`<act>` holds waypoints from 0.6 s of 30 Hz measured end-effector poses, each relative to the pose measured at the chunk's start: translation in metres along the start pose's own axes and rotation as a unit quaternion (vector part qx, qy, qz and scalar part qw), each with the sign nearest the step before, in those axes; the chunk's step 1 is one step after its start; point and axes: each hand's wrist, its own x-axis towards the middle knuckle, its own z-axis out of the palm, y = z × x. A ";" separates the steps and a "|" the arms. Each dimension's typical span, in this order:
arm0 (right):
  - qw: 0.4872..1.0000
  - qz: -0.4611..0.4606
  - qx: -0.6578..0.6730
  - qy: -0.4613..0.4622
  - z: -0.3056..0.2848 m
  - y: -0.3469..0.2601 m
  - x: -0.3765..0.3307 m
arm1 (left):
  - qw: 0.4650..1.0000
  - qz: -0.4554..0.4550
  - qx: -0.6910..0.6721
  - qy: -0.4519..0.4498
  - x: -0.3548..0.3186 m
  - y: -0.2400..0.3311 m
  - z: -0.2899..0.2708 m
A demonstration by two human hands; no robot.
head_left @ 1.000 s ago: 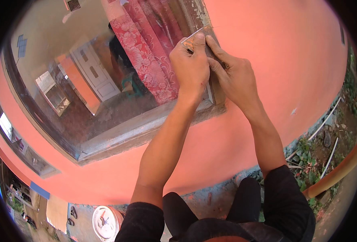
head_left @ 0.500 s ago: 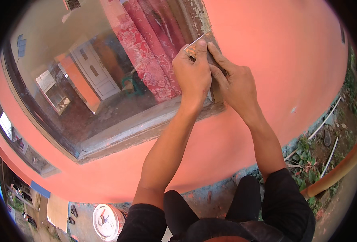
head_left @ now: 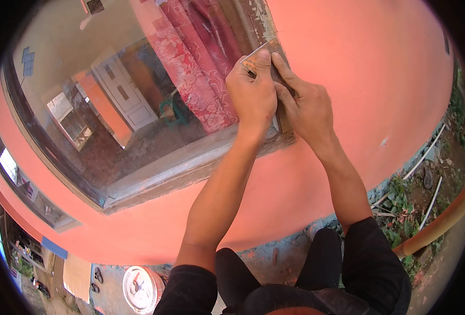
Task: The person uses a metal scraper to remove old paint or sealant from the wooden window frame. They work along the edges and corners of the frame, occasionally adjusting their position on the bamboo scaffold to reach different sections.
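High in the middle, a thin flat plate smeared with orange lies against the right upright of a worn wooden window frame. My left hand is closed on it, thumb pressed on its face near the straight upper edge. From the right, my right hand pinches its other side, index finger stretched along it and thumb lower down. Both hands hide most of the plate, so its full shape and exact kind cannot be told. Flaking paint shows on the frame above the plate.
A salmon-pink wall surrounds the window, where a red floral curtain hangs behind the glass. Below left stands a white paint-stained bucket, with dark sandals beyond it. A yellowish pipe and plants lie right.
Both hands and the plate have shifted very slightly up and to the right along the frame. Their grip looks the same, and the view has moved a little.
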 end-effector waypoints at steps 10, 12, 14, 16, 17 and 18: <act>0.999 0.011 0.001 -0.030 -0.005 -0.003 0.000 | 1.000 0.010 -0.010 0.000 -0.002 -0.001 0.000; 0.999 -0.026 -0.001 -0.028 -0.003 0.004 0.002 | 1.000 0.015 -0.017 -0.014 0.000 -0.002 -0.003; 0.996 0.008 0.063 -0.070 -0.010 -0.005 0.001 | 0.999 0.002 -0.031 -0.017 0.000 -0.006 -0.014; 0.992 0.006 0.113 -0.053 -0.012 -0.008 -0.008 | 0.998 -0.030 -0.060 -0.011 -0.009 -0.017 -0.032; 0.991 -0.015 0.130 -0.015 -0.013 -0.004 -0.017 | 0.997 -0.031 -0.078 -0.001 -0.016 -0.018 -0.044; 0.989 -0.035 0.139 0.023 -0.017 0.005 -0.023 | 0.994 -0.034 -0.102 0.006 -0.026 -0.019 -0.054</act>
